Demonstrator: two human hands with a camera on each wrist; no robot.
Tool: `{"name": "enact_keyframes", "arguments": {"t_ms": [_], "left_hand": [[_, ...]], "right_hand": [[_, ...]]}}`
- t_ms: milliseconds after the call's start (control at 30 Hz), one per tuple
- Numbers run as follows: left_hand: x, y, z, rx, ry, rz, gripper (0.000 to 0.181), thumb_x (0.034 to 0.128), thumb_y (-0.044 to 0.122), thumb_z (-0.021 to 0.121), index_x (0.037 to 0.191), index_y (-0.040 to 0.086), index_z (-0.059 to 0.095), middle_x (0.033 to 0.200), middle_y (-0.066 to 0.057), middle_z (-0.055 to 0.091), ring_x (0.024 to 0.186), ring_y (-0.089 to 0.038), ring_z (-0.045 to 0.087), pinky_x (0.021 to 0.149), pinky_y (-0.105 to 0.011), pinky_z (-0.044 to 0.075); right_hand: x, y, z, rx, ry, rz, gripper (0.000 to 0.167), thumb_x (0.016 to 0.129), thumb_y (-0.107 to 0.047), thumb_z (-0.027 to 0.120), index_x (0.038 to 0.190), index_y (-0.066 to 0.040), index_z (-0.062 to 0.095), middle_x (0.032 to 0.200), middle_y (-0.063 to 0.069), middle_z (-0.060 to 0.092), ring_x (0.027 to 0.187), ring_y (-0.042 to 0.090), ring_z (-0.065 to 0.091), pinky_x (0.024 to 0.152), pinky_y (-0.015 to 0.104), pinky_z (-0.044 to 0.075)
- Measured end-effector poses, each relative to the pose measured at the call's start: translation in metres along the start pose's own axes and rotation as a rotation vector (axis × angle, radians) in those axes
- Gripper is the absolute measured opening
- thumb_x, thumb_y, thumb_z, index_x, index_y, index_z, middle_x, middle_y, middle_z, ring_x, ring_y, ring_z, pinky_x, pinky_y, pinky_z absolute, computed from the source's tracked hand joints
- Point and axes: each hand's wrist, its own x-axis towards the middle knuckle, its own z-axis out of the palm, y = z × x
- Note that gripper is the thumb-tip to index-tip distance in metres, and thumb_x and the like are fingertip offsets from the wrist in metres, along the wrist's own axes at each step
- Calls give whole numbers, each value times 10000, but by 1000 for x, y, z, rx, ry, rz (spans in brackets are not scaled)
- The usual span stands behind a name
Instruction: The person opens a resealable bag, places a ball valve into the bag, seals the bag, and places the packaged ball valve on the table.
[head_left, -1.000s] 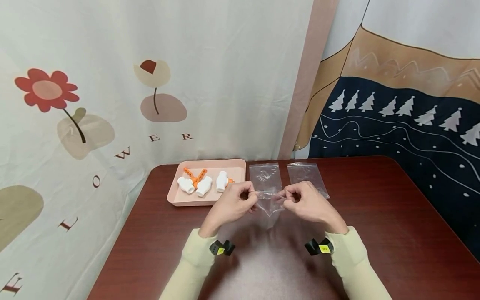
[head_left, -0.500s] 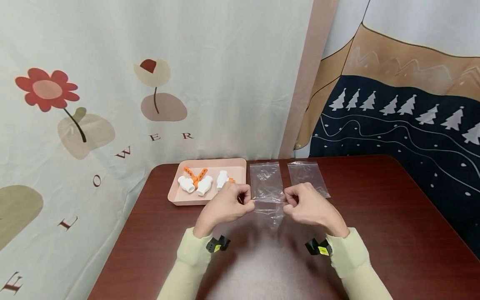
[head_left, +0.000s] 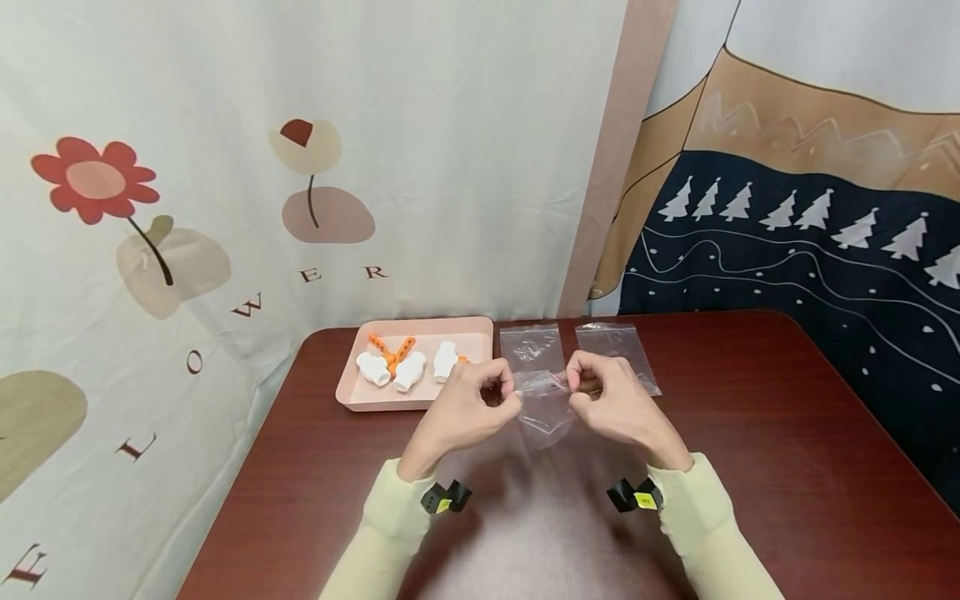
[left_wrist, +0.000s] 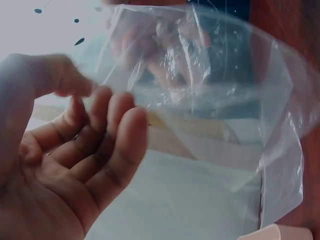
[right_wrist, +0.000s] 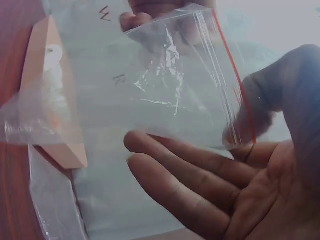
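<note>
One bag (head_left: 545, 417) is held over the table (head_left: 810, 467), in from its far edge, pinched at its zip's (right_wrist: 218, 77) ends by the left hand (head_left: 467, 407) and right hand (head_left: 621, 402) — light, limp, probably slippery film, likely best gripped along that stiffer strip.
</note>
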Motion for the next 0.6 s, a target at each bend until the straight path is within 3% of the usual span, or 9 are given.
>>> {"name": "enact_keyframes", "arguments": {"t_ms": [167, 367, 600], "left_hand": [[1, 3, 5, 4, 41, -1, 185, 832, 47, 661, 741, 158, 544, 643, 54, 502, 589, -63, 479, 556, -186, 374], [2, 1, 2, 23, 100, -46, 197, 822, 35, 666, 738, 159, 538, 651, 56, 506, 608, -67, 496, 570, -186, 390], [0, -3, -13, 64, 60, -54, 193, 781, 50, 711, 761, 156, 551, 645, 65, 535, 596, -64, 518, 568, -193, 411]], "right_hand": [[2, -2, 3, -36, 7, 15, 193, 850, -50, 726, 976, -128, 601, 875, 10, 760, 775, 84, 705, 711, 281, 571], [1, 0, -3, -47, -22, 20, 267, 880, -56, 749, 1098, -185, 664, 1001, 4, 752, 862, 110, 704, 766, 263, 595], [0, 2, -12, -102, -11, -18, 368, 867, -20, 671, 1132, -266, 743, 814, -44, 632, 696, 135, 588, 617, 239, 494]]}}
